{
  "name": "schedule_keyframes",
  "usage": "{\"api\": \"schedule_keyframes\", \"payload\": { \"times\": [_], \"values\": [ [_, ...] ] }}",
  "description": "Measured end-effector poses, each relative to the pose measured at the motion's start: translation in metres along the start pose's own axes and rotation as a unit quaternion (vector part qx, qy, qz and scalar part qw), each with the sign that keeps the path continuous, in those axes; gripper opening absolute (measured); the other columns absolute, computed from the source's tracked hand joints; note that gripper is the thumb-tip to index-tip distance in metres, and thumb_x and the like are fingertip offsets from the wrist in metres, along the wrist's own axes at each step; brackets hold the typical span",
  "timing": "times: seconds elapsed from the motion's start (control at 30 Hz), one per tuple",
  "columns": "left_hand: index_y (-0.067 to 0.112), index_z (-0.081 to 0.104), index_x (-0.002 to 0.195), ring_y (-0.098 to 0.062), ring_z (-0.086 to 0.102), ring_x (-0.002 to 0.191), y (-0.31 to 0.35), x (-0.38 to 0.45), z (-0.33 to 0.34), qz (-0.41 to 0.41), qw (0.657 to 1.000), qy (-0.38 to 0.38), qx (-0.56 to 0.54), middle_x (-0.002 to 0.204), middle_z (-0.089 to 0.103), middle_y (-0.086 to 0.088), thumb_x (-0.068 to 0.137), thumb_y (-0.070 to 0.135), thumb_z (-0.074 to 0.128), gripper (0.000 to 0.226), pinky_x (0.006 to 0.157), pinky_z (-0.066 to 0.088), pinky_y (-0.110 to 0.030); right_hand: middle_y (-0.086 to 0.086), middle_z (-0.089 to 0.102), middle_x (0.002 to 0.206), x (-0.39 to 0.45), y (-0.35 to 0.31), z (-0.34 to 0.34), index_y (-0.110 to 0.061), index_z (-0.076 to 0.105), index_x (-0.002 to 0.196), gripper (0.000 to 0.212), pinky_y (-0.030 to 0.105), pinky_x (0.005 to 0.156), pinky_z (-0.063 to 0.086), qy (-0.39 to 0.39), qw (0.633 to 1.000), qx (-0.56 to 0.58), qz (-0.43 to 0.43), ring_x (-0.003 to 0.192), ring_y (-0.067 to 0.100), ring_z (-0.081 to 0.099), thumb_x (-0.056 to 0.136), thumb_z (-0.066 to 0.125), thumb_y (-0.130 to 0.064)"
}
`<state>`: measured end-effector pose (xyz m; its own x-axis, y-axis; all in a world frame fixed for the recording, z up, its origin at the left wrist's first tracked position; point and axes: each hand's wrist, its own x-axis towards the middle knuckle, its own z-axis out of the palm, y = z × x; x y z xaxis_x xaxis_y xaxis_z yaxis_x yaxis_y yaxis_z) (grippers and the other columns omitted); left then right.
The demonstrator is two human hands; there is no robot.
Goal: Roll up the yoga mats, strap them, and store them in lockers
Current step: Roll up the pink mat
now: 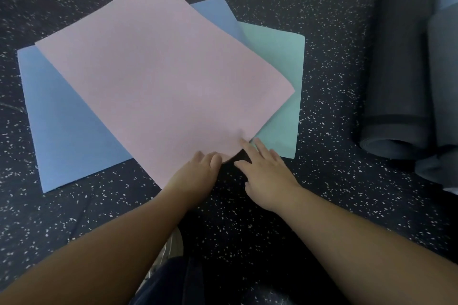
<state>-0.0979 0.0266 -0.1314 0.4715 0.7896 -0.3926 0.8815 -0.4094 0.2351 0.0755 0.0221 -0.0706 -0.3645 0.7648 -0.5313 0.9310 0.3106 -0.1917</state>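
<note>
Left hand (199, 168) curled on the pink mat (158, 77) near corner; right hand (265, 168) flat, fingers apart, just beside. Recommend tucking the edge tight and square before rolling.

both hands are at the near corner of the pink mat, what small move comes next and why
Probably curl that near corner edge over to start a roll. The pink mat lies flat on top of the blue mat and green mat, and the left hand and right hand are already at its near edge.

Dark speckled floor (322, 32) bears a blue mat (62, 119), a teal mat (280, 69) and rolled dark mats (401, 69).
</note>
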Motion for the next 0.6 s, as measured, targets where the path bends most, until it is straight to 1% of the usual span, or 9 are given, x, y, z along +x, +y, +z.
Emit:
{"api": "schedule_keyframes", "payload": {
  "times": [0.1, 0.17, 0.2, 0.27, 0.3, 0.33, 0.4, 0.5, 0.6],
  "values": [
    [0.001, 0.043, 0.127, -0.029, 0.047, 0.117, 0.003, -0.010, -0.001, 0.015, 0.998, 0.057, -0.035, 0.133, 0.048, -0.014, 0.091, 0.001, 0.048, 0.037, 0.091, 0.045, -0.036, -0.004, -0.021, 0.158, 0.004, -0.002, -0.001, -0.025, 0.044, 0.138, 0.043, 0.047, 0.118, -0.005, -0.019, 0.999, -0.025, -0.024, 0.143, 0.023, -0.025, 0.095, 0.043, -0.017],
    [0.003, 0.043, 0.130, -0.028, 0.050, 0.117, 0.003, -0.016, -0.006, -0.015, 0.996, 0.068, -0.055, 0.133, 0.049, -0.012, 0.090, 0.001, 0.051, 0.040, 0.089, 0.044, -0.034, -0.003, -0.021, 0.158, 0.006, -0.006, 0.000, -0.027, 0.039, 0.142, 0.047, 0.048, 0.117, -0.007, -0.029, 0.998, -0.037, -0.029, 0.143, 0.023, -0.026, 0.096, 0.043, -0.019],
    [0.003, 0.045, 0.127, -0.029, 0.056, 0.111, 0.003, -0.018, -0.009, -0.017, 0.993, 0.092, -0.066, 0.129, 0.052, -0.012, 0.087, -0.001, 0.055, 0.042, 0.082, 0.046, -0.034, -0.004, -0.020, 0.158, 0.006, -0.008, 0.001, -0.029, 0.033, 0.146, 0.051, 0.048, 0.117, -0.008, -0.030, 0.998, -0.040, -0.031, 0.143, 0.022, -0.025, 0.096, 0.043, -0.021],
    [0.005, 0.049, 0.111, -0.031, 0.067, 0.078, 0.004, -0.020, -0.015, 0.014, 0.984, 0.155, -0.082, 0.110, 0.064, -0.015, 0.074, -0.005, 0.066, 0.043, 0.055, 0.049, -0.034, -0.005, -0.019, 0.158, 0.008, -0.013, 0.001, -0.030, 0.023, 0.150, 0.057, 0.049, 0.116, -0.007, -0.020, 0.999, -0.036, -0.033, 0.144, 0.020, -0.024, 0.096, 0.042, -0.023],
    [0.008, 0.047, 0.104, -0.030, 0.067, 0.065, 0.004, -0.022, -0.019, 0.024, 0.981, 0.177, -0.083, 0.102, 0.066, -0.015, 0.072, -0.001, 0.063, 0.037, 0.045, 0.046, -0.030, -0.005, -0.018, 0.158, 0.009, -0.015, -0.001, -0.030, 0.022, 0.150, 0.058, 0.049, 0.117, -0.006, -0.009, 0.999, -0.031, -0.032, 0.144, 0.019, -0.023, 0.096, 0.043, -0.023],
    [0.009, 0.045, 0.100, -0.028, 0.066, 0.061, 0.004, -0.023, -0.023, 0.039, 0.975, 0.203, -0.078, 0.101, 0.068, -0.014, 0.075, 0.006, 0.053, 0.027, 0.041, 0.044, -0.028, -0.004, -0.015, 0.159, 0.011, -0.016, -0.004, -0.028, 0.023, 0.149, 0.057, 0.049, 0.117, -0.004, 0.003, 0.999, -0.026, -0.030, 0.144, 0.019, -0.022, 0.096, 0.042, -0.022],
    [0.011, 0.047, 0.096, -0.026, 0.067, 0.069, 0.004, -0.026, -0.028, 0.064, 0.968, 0.238, -0.053, 0.106, 0.067, -0.012, 0.075, 0.016, 0.039, 0.022, 0.046, 0.045, -0.026, -0.003, -0.007, 0.160, 0.015, -0.018, -0.012, -0.027, 0.027, 0.147, 0.053, 0.047, 0.118, 0.000, 0.036, 0.999, -0.015, -0.026, 0.146, 0.018, -0.015, 0.096, 0.041, -0.022],
    [0.012, 0.051, 0.094, -0.024, 0.057, 0.095, 0.006, -0.033, -0.045, 0.102, 0.946, 0.309, -0.008, 0.107, 0.064, -0.009, 0.079, 0.015, 0.046, 0.016, 0.073, 0.044, -0.031, -0.002, 0.007, 0.160, 0.016, -0.019, -0.021, -0.026, 0.038, 0.141, 0.041, 0.039, 0.117, 0.010, 0.098, 0.995, 0.012, -0.033, 0.147, 0.016, 0.002, 0.099, 0.039, -0.027],
    [0.012, 0.063, 0.089, -0.026, 0.047, 0.092, 0.009, -0.041, -0.066, 0.117, 0.923, 0.365, 0.041, 0.096, 0.063, -0.009, 0.081, 0.012, 0.049, 0.016, 0.076, 0.034, -0.035, -0.004, 0.012, 0.159, 0.018, -0.017, -0.029, -0.024, 0.041, 0.137, 0.038, 0.034, 0.111, 0.020, 0.125, 0.989, 0.080, -0.015, 0.142, 0.019, 0.023, 0.099, 0.042, -0.029]
  ]
}}
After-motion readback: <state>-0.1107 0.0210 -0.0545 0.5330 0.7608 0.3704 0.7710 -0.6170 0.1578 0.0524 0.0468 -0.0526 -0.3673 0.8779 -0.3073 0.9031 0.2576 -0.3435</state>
